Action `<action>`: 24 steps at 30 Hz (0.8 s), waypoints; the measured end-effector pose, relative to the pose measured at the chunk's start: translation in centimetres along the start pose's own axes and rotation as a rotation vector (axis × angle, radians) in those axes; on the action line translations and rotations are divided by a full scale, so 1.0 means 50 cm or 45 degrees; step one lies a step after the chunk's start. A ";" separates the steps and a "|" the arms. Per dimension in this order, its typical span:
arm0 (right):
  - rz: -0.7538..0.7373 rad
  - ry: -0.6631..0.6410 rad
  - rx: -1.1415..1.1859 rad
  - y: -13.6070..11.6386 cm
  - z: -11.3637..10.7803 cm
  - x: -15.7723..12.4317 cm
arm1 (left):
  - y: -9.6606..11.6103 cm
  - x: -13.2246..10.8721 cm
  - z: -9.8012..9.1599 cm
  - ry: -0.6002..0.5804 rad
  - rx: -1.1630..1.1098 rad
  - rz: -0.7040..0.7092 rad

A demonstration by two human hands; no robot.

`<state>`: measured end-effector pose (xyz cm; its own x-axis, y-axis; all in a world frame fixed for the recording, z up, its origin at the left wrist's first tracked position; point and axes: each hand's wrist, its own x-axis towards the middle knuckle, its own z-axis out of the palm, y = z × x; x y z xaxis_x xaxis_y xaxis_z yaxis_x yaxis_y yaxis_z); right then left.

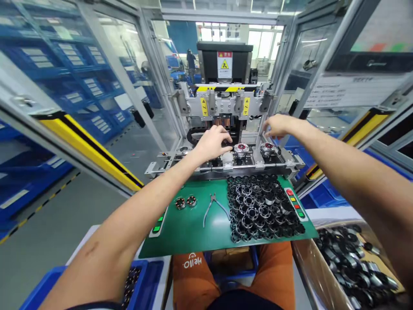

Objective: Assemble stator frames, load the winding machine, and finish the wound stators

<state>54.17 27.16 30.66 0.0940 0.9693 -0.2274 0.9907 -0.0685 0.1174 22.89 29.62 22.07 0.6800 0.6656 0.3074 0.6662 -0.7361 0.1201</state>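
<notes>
My left hand [213,143] reaches over the middle of the machine's fixture rail [206,173]. Its fingers are bent, with a gap between thumb and forefinger and nothing visible in it. Just right of it, a round metal part with a red-and-white centre [241,148] sits in a holder. My right hand [278,125] hovers above a second such round part [267,147], fingers loosely bent and apart. I see nothing held there, though its underside is partly hidden. The fixture spot below my left hand is largely covered by the hand.
On the green work surface [193,232] lie pliers [213,200], two copper-wound stators [186,202] and many black rings [254,211]. Button panels [295,204] flank it. A press head [224,103] stands behind. A carton [319,275] of metal parts is right; a blue bin [145,284] is left.
</notes>
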 end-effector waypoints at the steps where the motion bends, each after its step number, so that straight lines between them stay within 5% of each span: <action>1: 0.030 -0.023 0.023 0.021 0.026 0.009 | 0.018 0.040 0.027 -0.014 0.020 0.000; 6: 0.088 -0.138 0.160 0.082 0.153 0.059 | 0.066 0.158 0.145 -0.117 0.154 -0.036; 13: 0.131 -0.412 0.295 0.117 0.227 0.139 | 0.047 0.219 0.212 -0.362 0.279 -0.074; 19: 0.166 -0.555 0.323 0.104 0.237 0.152 | 0.037 0.233 0.236 -0.568 0.305 -0.056; 24: 0.153 -0.529 0.317 0.105 0.167 0.133 | 0.043 0.223 0.234 -0.602 0.295 -0.073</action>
<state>60.81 31.26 21.69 0.1898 0.7782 -0.5986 0.9592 -0.2772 -0.0562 35.50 36.91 14.73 0.6686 0.7264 -0.1592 0.7204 -0.6857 -0.1037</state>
